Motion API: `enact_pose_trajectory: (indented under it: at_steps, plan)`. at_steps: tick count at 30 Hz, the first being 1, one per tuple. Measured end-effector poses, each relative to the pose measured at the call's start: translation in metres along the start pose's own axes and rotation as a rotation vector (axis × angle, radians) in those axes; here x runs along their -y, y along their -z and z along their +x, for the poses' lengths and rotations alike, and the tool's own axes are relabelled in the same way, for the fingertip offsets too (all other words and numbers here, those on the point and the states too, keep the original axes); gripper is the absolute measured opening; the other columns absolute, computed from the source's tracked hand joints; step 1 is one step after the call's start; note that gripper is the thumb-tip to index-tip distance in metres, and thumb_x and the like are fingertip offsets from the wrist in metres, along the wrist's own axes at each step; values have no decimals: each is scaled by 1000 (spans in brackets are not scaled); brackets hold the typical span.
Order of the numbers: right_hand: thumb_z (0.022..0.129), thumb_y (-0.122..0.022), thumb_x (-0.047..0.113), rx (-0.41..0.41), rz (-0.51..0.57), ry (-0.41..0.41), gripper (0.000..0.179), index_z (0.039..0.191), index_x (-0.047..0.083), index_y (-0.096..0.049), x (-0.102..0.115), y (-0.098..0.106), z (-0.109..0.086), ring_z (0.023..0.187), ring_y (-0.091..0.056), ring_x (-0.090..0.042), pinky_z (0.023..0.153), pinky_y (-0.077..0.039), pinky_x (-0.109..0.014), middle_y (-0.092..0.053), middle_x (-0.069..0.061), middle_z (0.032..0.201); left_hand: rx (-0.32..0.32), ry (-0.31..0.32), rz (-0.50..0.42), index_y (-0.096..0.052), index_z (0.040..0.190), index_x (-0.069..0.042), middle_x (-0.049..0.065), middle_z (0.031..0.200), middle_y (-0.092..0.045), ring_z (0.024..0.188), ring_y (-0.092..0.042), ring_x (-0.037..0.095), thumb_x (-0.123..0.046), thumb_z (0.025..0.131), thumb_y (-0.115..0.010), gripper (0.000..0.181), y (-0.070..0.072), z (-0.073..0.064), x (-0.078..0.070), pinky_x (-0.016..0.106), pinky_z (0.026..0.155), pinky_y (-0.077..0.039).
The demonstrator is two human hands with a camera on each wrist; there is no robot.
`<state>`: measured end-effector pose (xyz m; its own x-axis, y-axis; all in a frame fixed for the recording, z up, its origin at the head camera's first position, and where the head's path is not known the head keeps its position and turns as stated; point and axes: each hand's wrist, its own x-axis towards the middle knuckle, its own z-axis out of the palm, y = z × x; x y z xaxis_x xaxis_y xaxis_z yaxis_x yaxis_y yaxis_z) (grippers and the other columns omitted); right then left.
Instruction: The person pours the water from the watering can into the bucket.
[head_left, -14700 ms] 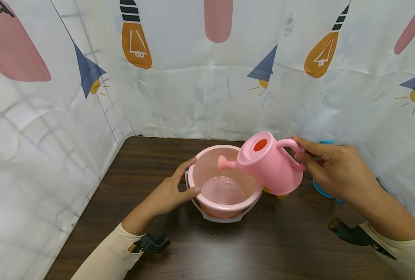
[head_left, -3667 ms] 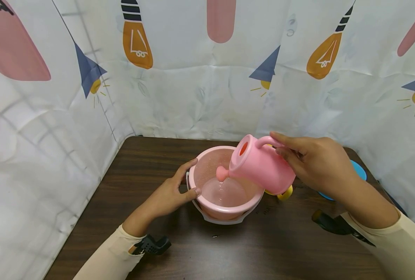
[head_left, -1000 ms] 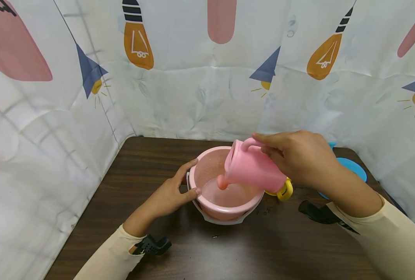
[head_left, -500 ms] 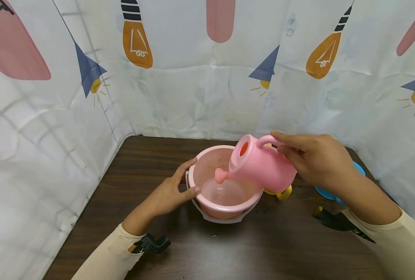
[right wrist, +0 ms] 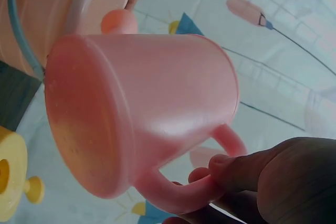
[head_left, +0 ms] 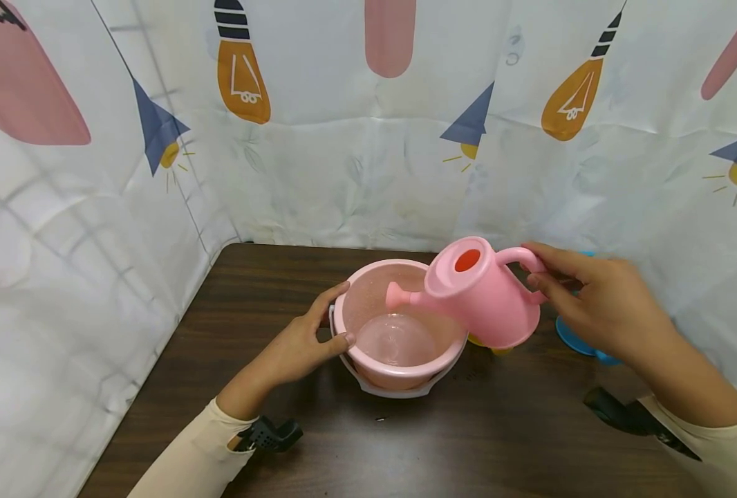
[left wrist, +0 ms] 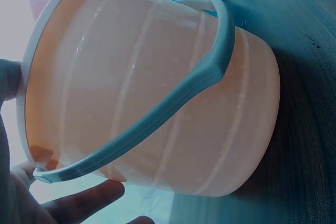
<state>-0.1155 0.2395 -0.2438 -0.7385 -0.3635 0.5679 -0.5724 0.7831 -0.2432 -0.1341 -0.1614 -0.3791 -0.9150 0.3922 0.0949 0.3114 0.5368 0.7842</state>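
Note:
A pink bucket (head_left: 399,370) with a pale handle and shallow clear water in the bottom stands upright on the table. My left hand (head_left: 309,346) holds its left rim, with the thumb over the edge; in the left wrist view other fingers (left wrist: 86,200) lie outside, by the handle's end. My right hand (head_left: 599,297) grips the handle of a pink toy watering can (head_left: 493,297), also seen from its base side in the right wrist view (right wrist: 157,93). The can is tilted left, its sprinkler spout over the bucket's mouth. No clear stream shows from the spout now.
A yellow thing (head_left: 500,351) is mostly hidden behind the watering can. Behind my right hand lies a blue thing (head_left: 572,339), partly covered. A printed white curtain (head_left: 356,173) hangs along the back and left of the dark wooden table (head_left: 269,277). Small drops lie near the bucket.
The right hand dipped the watering can steeply over the bucket, then drew it back right and tilted it less; its top hole shows again. The left hand stays on the bucket rim.

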Motion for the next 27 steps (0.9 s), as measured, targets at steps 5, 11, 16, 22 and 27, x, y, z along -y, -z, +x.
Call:
enact_pose_trajectory:
  at_steps: [5,11,16,22,27]
  plan:
    - [85,-82,3,43,8,-81,48,131,12,-72,-9,3,-11,72,-67,3,46,-35,-19,-78,-3,91,2,-5,-7,-22,161,-41,11,137,-62,124,-59,25,-47,94,-68,81,0,0,1,60,99,-43]
    - [85,-82,3,59,37,-153,45,129,10,-73,-19,5,-26,52,-45,-4,43,-30,-23,-77,-6,91,3,-1,-5,-21,161,-42,10,136,-63,124,-59,25,-47,95,-68,81,0,1,1,60,100,-43]
    - [90,-79,7,103,133,-257,37,126,9,-73,-27,6,-39,68,-56,9,52,-37,-18,-78,-4,93,5,1,-7,-21,161,-43,9,136,-63,124,-59,25,-48,95,-68,81,0,0,2,60,100,-43]
    - [97,-73,16,156,202,-396,31,127,9,-70,-34,5,-55,81,-69,8,69,-47,-11,-78,2,99,10,-9,-11,-20,161,-43,10,139,-61,126,-58,25,-47,95,-68,81,0,0,3,59,101,-43]
    - [97,-73,15,135,224,-426,34,129,6,-68,-41,1,-67,77,-71,4,66,-49,-12,-78,6,98,10,-14,-20,-20,161,-42,9,138,-61,125,-58,25,-47,95,-68,82,1,0,3,60,100,-43]
